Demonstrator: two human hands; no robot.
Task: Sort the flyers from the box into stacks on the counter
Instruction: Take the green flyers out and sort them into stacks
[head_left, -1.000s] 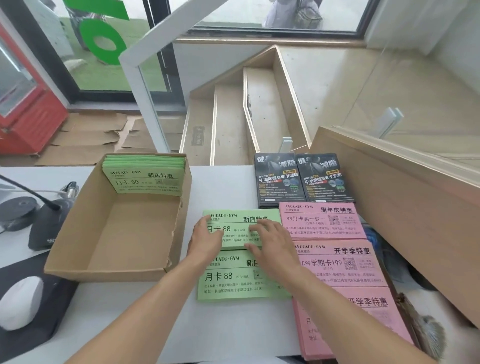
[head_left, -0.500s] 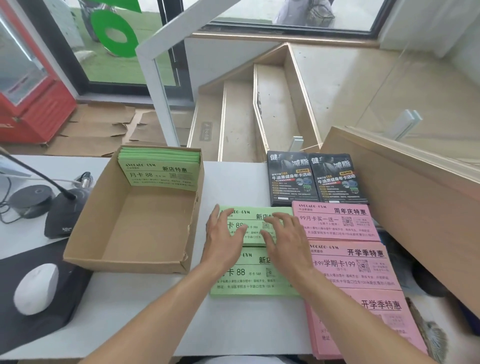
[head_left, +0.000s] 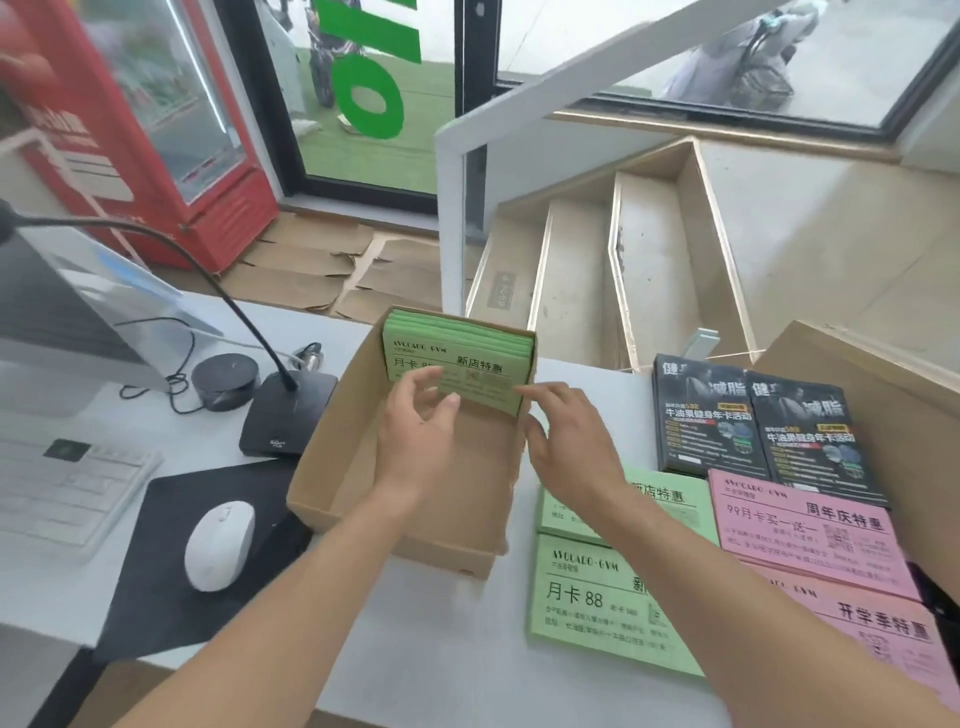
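An open cardboard box (head_left: 332, 467) sits on the white counter (head_left: 467, 649). A pack of green flyers (head_left: 467, 353) stands against its far wall. My left hand (head_left: 421, 421) is inside the box, fingers loosely bent just in front of those flyers. My right hand (head_left: 566, 431) reaches over the box's right wall, its fingertips at the pack's right edge; neither hand visibly grips. Sorted on the counter to the right lie two green stacks (head_left: 597, 608), pink stacks (head_left: 810, 530) and two black stacks (head_left: 706, 415).
A white mouse (head_left: 221, 545) on a black pad (head_left: 156, 587), a gooseneck microphone base (head_left: 285, 415), a keyboard (head_left: 62, 483) and a monitor (head_left: 52, 322) fill the counter's left. A wooden ledge (head_left: 883, 395) rises at the right. Stairs drop beyond the counter.
Both hands have left the green stack on the counter and moved up and left into the box, to the standing green flyers. The view has turned left.
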